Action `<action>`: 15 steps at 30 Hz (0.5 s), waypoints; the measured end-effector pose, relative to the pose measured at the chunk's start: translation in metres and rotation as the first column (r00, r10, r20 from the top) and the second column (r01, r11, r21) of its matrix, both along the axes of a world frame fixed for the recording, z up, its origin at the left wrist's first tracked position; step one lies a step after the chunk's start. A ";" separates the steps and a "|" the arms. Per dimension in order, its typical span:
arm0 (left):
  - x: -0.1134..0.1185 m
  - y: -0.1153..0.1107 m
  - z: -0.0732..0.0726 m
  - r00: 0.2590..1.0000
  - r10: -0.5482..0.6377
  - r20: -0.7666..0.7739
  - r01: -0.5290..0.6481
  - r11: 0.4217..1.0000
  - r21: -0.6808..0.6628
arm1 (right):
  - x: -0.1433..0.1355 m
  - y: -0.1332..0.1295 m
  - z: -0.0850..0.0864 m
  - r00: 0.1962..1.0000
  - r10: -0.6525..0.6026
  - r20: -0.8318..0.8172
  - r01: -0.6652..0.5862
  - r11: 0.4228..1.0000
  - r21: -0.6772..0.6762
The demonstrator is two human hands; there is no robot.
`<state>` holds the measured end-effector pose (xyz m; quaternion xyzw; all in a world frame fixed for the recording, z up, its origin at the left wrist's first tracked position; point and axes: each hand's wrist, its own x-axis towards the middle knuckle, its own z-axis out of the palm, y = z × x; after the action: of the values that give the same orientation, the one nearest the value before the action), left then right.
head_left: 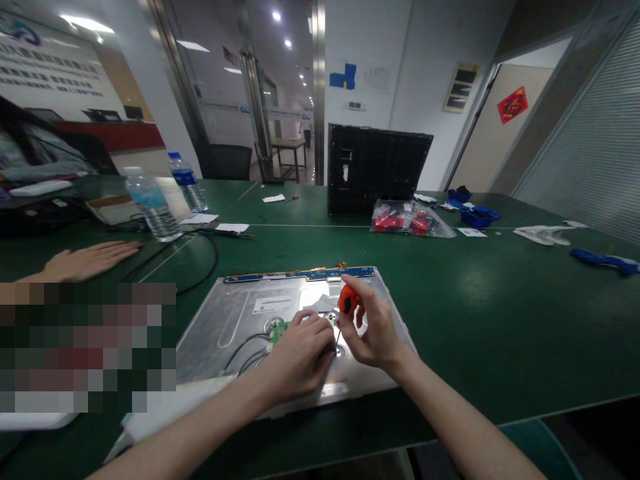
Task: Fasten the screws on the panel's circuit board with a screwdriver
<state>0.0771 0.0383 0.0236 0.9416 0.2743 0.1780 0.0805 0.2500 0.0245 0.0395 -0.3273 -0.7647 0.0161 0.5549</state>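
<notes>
A silver metal-backed display panel (pixel 210 333) lies flat on the green table in front of me. My right hand (pixel 377 327) grips a screwdriver (pixel 347 300) by its orange-red and black handle. The thin shaft points down at the panel, close to a round mount on its surface. My left hand (pixel 303 353) rests on the panel with bent fingers, right beside the screwdriver's tip. Whatever those fingers hold, if anything, is hidden. Partly under this hand is a small green circuit board (pixel 278 331) with black cables. A blue circuit strip (pixel 295 275) runs along the panel's far edge.
Another person's hand (pixel 90 260) lies flat at the left, near a black cable (pixel 216 257) and two water bottles (pixel 155 207). At the back stand a black monitor casing (pixel 377 167) and a plastic bag with red items (pixel 410 220). Blue trays (pixel 479 217) are farther right.
</notes>
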 end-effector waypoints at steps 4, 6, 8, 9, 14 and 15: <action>-0.001 0.000 -0.001 1.000 -0.008 -0.004 0.008 1.000 -0.004 | 0.000 0.000 0.000 1.000 -0.010 0.000 0.010 1.000 -0.003; -0.001 0.000 -0.001 1.000 -0.006 -0.006 0.006 1.000 0.001 | 0.000 0.000 -0.001 1.000 -0.027 -0.001 0.027 1.000 0.009; -0.001 0.000 -0.001 1.000 0.002 -0.004 -0.002 1.000 0.006 | -0.001 0.001 -0.001 0.999 -0.039 -0.002 0.039 0.999 0.025; -0.001 0.000 -0.001 1.000 0.005 -0.003 -0.005 1.000 0.008 | -0.001 0.001 -0.002 0.999 -0.047 -0.003 0.047 0.998 0.032; -0.001 0.000 -0.001 1.000 0.005 0.004 -0.005 1.000 0.011 | -0.001 0.004 -0.005 0.997 -0.080 0.011 0.080 0.995 0.054; -0.001 0.001 -0.002 1.000 0.006 0.006 -0.006 1.000 0.013 | 0.000 0.004 -0.006 0.997 -0.080 0.015 0.079 0.995 0.055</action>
<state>0.0763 0.0389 0.0218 0.9408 0.2756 0.1828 0.0747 0.2496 0.0287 0.0340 -0.3423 -0.7559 -0.0293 0.5573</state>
